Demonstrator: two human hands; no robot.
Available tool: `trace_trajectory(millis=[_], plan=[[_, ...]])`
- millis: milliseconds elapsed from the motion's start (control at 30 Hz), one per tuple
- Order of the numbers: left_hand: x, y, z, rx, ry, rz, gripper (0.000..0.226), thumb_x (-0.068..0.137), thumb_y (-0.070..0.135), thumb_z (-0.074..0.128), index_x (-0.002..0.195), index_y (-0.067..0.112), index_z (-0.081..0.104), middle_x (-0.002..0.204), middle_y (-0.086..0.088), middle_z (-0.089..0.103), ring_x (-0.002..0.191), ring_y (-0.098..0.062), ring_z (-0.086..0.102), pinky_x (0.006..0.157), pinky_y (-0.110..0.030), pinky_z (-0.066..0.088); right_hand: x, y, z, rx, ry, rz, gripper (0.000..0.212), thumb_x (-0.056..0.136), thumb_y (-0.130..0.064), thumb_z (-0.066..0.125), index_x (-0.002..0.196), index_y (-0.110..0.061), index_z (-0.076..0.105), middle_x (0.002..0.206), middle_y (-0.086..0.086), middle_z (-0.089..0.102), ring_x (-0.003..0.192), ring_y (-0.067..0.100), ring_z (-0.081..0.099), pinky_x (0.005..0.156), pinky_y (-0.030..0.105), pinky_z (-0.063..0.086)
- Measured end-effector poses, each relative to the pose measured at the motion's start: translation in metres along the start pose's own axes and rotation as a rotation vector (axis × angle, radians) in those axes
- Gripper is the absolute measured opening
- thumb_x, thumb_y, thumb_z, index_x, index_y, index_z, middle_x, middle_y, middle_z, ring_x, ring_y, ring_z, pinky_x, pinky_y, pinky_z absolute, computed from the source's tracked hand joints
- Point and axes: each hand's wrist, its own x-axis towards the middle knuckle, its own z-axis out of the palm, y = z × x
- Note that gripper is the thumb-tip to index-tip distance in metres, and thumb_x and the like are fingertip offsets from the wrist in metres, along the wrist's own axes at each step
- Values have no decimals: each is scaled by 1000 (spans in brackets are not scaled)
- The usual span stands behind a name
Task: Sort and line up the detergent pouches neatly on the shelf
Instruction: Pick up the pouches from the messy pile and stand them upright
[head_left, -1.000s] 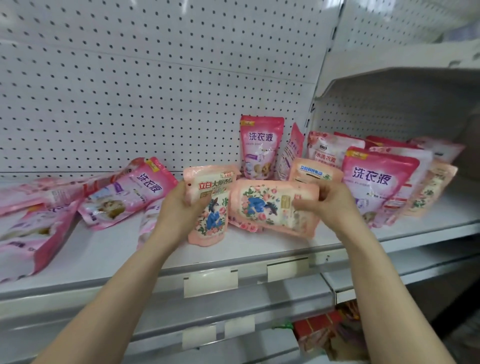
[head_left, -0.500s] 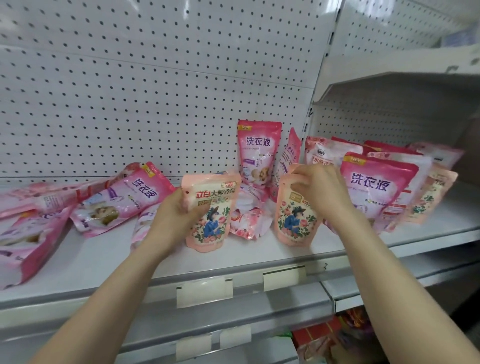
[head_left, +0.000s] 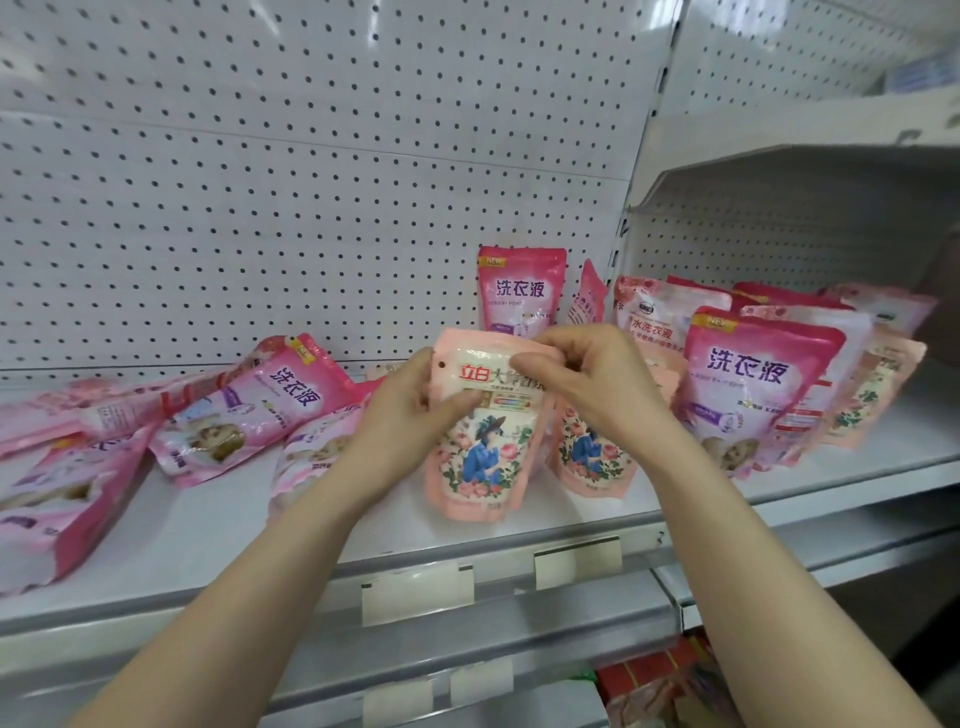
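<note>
Both hands, left (head_left: 410, 410) and right (head_left: 587, 384), pinch the pale-pink floral plastic pouch (head_left: 480, 457) at its top. It should be set upright, flush with its twin (head_left: 592, 457) along the white metal shelf's (head_left: 322, 540) front edge.

I am in a shop. Behind my left grip (head_left: 410, 415) and right grip (head_left: 587, 395) rises a white pegboard wall (head_left: 260, 182). Just below them, the front edge of the metal shelf (head_left: 208, 540) carries blank price tags (head_left: 418, 590). The flowered pouch (head_left: 483, 457) they hold has a twin (head_left: 592, 462) just right of it, and pink detergent pouches (head_left: 748, 384), many of one print, crowd both sides.
</note>
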Motion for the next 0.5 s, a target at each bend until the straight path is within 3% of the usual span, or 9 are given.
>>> trace_trajectory(millis=[100,233,333,500], plan=[[4,-16,8,51,33,-38,25,94,26,59,118,20,53,107,1,71,96,-13,69,85,-31,56,-8,13,-17,-53,142,72,16,89,-30,68,83,-16,73,74,0,73,73,19,71,72,44,60],[3,-41,30,563,-155,-11,41,93,34,59,131,19,53,124,3,63,111,-14,61,93,-26,47,-12,25,-40,34,349,122,8,88,-26,69,91,-22,75,80,-4,76,78,17,73,71,47,61],[2,-49,50,804,-219,101,55,87,35,65,138,23,49,138,1,55,123,-19,53,98,-28,41,-10,27,-45,-16,394,111,7,86,-27,69,89,-25,74,78,-8,75,78,13,72,72,47,60],[-8,-44,46,1047,-247,127,62,86,19,57,145,28,39,128,-4,54,116,-28,53,90,-36,44,-16,33,-32,-61,425,107,11,85,-28,66,89,-23,75,76,-10,74,80,15,70,75,47,57]])
